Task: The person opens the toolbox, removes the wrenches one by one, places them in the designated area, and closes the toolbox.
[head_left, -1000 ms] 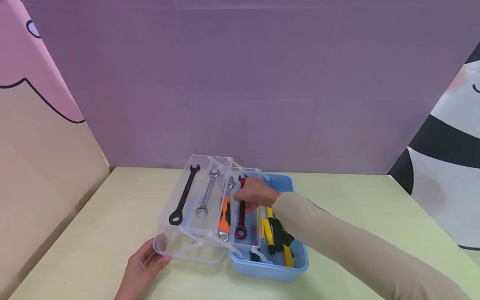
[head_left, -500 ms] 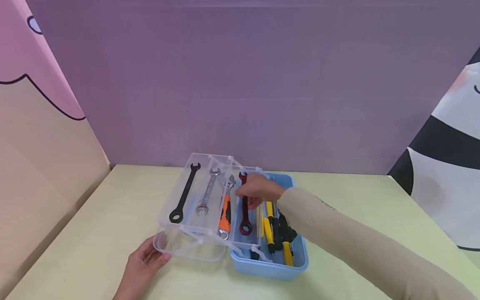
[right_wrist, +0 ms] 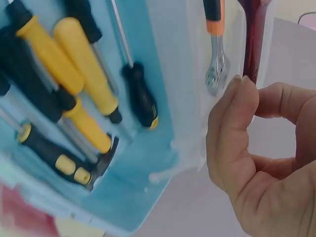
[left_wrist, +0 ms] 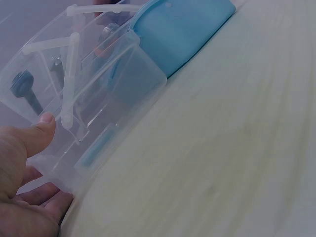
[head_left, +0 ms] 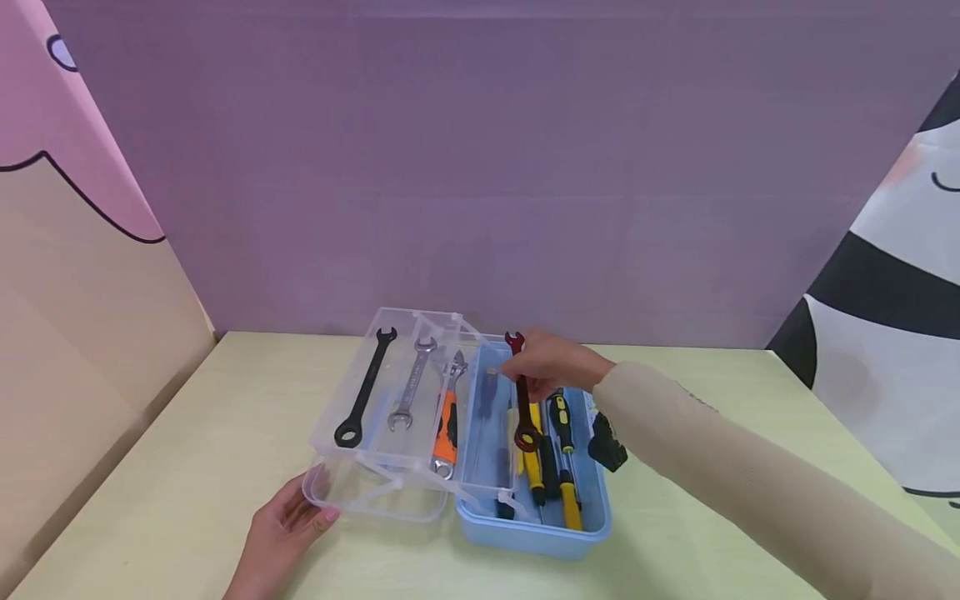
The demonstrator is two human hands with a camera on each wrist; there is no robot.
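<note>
**Red wrench is out of the tray, hovering over the blue box**

So I've got the red wrench (head_left: 522, 392) pinched near its top between my right hand's (head_left: 551, 367) thumb and fingers; the wrist view shows the grip pretty clearly. It hangs ring end down, over the blue toolbox (head_left: 534, 533), right above the yellow-handled screwdrivers (head_left: 534, 462) lying in the bottom. Not touching anything in there as far as I can tell.

My left hand (head_left: 288, 529) rests flat-ish against the near corner of the clear tray (head_left: 375, 492), thumb on the wall, fingers loose underneath, just steadying it. The black wrench (head_left: 365, 390), silver wrench (head_left: 408, 386) and orange-handled adjustable wrench (head_left: 447, 421) sit in the tray side by side.

I'd call this the carry part of the job: tool lifted, nowhere set down yet. Next move, I reckon, needs a spot picked first, then a slow lowering so the ring end doesn't snag on the screwdriver handles or the tray's hinge arms.
</note>
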